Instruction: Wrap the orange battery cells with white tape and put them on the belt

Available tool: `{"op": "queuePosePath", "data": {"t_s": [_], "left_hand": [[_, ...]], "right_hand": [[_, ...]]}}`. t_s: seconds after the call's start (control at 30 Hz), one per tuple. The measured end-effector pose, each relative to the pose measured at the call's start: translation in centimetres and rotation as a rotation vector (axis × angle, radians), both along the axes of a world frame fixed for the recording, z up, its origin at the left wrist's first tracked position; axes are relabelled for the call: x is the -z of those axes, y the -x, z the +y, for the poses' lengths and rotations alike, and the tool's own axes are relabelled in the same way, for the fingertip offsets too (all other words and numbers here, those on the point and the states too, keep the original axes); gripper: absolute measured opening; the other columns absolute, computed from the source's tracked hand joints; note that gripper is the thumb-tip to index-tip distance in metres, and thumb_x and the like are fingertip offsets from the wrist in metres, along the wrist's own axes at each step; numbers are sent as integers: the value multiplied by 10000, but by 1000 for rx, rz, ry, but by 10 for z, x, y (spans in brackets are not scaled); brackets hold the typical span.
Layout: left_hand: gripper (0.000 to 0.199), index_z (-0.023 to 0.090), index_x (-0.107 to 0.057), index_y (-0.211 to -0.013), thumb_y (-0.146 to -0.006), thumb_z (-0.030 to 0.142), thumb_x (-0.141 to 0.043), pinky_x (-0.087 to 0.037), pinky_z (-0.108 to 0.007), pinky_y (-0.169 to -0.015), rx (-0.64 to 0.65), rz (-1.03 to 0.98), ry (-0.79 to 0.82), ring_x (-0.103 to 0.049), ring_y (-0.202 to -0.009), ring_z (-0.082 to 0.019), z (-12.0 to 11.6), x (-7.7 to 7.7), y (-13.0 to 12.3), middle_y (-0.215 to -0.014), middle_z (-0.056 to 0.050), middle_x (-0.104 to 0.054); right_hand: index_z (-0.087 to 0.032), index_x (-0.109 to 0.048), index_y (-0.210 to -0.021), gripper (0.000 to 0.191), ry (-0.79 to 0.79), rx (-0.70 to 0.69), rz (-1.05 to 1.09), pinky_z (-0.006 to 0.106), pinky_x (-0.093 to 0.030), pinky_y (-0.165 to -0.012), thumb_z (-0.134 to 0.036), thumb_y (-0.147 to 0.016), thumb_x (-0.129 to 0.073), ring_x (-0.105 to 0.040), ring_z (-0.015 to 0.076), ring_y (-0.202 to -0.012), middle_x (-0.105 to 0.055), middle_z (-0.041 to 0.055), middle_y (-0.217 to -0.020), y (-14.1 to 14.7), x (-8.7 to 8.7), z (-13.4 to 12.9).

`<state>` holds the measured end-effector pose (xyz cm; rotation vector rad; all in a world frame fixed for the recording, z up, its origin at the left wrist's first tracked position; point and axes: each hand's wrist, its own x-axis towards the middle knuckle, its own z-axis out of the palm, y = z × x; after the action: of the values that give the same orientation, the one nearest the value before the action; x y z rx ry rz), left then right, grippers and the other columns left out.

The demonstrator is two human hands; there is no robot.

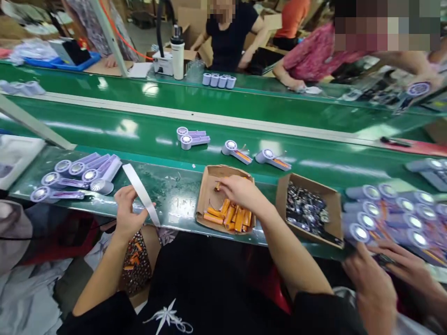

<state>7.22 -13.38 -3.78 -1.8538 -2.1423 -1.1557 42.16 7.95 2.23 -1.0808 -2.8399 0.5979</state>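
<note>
My left hand is closed around a stiff white strip, perhaps a tape roll seen edge-on, held upright at the table's near edge. Over a shallow cardboard box, my right hand pinches a small orange battery, mostly hidden by the fingers. Loose orange batteries lie in the near part of that box. To the left of my left hand, several purple handheld fan bodies rest on the table.
Another cardboard box of small dark parts stands to the right. Beyond it, a co-worker's hands are beside many purple fans. Several fan bodies lie on the green conveyor belt. People sit across the line.
</note>
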Motion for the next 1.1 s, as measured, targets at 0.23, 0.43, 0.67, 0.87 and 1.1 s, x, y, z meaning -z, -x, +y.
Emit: {"op": "queuePosePath", "data": {"t_s": [0.23,0.43,0.67,0.87,1.1], "left_hand": [[488,272,-618,-1336,-863,258,-739,-487,-568,-1144,209,61,15,-554,-1309,-368,31,7,-54,-1279,-108,-710],[459,280,-662,-1347,-889,253,-696,-475,-577,-1144,317,168,61,-536,-1331,-386,34,3,-63,-1261,-107,-734],[482,303,-696,-1387,-922,174,-686,-499,-553,-1118,425,358,46,-566,-1307,-369,31,-20,-76,-1246,-89,-759],[471,224,-721,-1387,-936,87,-723,-505,-487,-1139,433,501,37,-530,-1317,-358,26,-36,-88,-1275,-69,-786],[513,258,-748,-1404,-940,52,-673,-458,-472,-1224,480,627,97,-560,-1340,-325,29,-47,-89,-1391,-35,-769]], "right_hand": [[-158,-824,-1163,223,46,-45,-66,416,-529,-1114,-144,-982,-693,-726,305,-1252,-815,164,-1263,14,31,45],[-206,-616,-1534,590,711,216,809,416,-652,-941,-584,-1082,-600,-804,242,-1046,-834,143,-1247,1,21,16],[-237,-656,-1545,531,637,143,721,472,-616,-1106,-465,-1065,-661,-790,283,-1224,-846,97,-1259,-2,-9,-37],[-249,-680,-1544,464,202,-2,543,403,-601,-1116,-253,-1104,-531,-780,277,-1278,-759,90,-1480,-5,-21,-43],[-219,-680,-1529,481,227,-127,448,393,-594,-1098,-203,-1059,-583,-793,271,-1241,-794,116,-1410,-6,-19,-35]]}}
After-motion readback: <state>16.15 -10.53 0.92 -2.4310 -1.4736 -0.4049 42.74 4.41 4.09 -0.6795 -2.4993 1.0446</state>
